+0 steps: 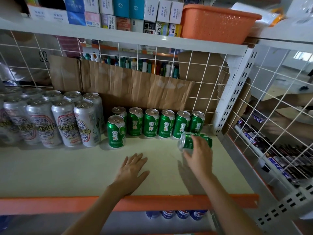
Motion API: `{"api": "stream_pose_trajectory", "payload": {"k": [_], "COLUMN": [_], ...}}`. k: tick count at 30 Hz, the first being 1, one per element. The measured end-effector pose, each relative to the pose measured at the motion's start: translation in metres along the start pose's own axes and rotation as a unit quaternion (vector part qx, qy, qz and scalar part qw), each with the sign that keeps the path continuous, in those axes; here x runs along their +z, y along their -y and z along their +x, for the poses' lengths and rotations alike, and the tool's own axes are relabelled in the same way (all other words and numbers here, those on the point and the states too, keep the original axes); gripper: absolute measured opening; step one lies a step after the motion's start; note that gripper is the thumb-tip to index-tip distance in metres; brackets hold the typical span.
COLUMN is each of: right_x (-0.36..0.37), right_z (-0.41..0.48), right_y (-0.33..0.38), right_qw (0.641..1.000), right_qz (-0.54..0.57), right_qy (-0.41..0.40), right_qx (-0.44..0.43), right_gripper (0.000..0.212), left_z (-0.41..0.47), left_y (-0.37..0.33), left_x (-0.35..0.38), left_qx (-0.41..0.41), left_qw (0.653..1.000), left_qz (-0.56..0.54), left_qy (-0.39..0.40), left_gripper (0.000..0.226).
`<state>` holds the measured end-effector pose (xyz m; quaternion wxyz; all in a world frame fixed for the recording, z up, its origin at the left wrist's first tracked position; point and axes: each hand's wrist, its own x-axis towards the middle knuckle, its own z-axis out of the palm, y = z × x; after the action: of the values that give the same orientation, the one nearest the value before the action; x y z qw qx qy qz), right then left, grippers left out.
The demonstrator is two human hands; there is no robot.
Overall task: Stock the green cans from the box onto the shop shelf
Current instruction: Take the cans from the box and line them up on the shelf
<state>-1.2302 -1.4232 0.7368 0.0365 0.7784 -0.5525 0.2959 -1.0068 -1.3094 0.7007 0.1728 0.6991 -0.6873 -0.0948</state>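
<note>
A person's right hand [198,156] grasps a green can [194,141] tipped on its side near the back right corner of the shop shelf [67,167], fingers curled round its body, its silver top pointing left; the can hangs just in front of the right end of the standing green cans [151,123]; whether it touches the shelf cannot be told. Six of those cans stand upright in a line along the back edge, against a cardboard sheet [135,83] propped on the wire grid [203,68]; a seventh stands just in front of the leftmost. The left hand [132,168] lies flat, palm down and fingers straight, on the bare board near the middle of the orange front edge [169,202], released and holding nothing. Tall silver cans [62,119] crowd the back left in two rows, just beside the green ones; an orange basket [216,22] sits at the right end of the upper shelf beside stacked small boxes [108,12]; blue cans [176,214] show below the front edge; wrapped bars [254,134] lie beyond the right-hand grid.
</note>
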Motion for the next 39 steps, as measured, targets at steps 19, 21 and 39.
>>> {"api": "stream_pose_trajectory", "payload": {"k": [19,21,39], "right_x": [-0.005,-0.005,-0.041], "right_z": [0.06,0.059,0.004], "right_y": [-0.067,-0.067,0.008], "right_qw": [0.971,0.972,0.973], "right_qz": [0.068,0.072,0.134], "right_qy": [0.227,0.22,0.184], "right_qx": [0.033,0.03,-0.04], "right_gripper": [0.084,0.081,0.077], "left_z": [0.003,0.003,0.012], "left_y": [0.004,0.006,-0.014], "left_x": [0.001,0.002,-0.032], "left_qx": [-0.007,-0.007,-0.017], "left_qw": [1.0,1.0,0.989], "left_qz": [-0.005,-0.002,-0.144], "left_qy": [-0.001,0.001,-0.039], "left_gripper": [0.091,0.091,0.121]}}
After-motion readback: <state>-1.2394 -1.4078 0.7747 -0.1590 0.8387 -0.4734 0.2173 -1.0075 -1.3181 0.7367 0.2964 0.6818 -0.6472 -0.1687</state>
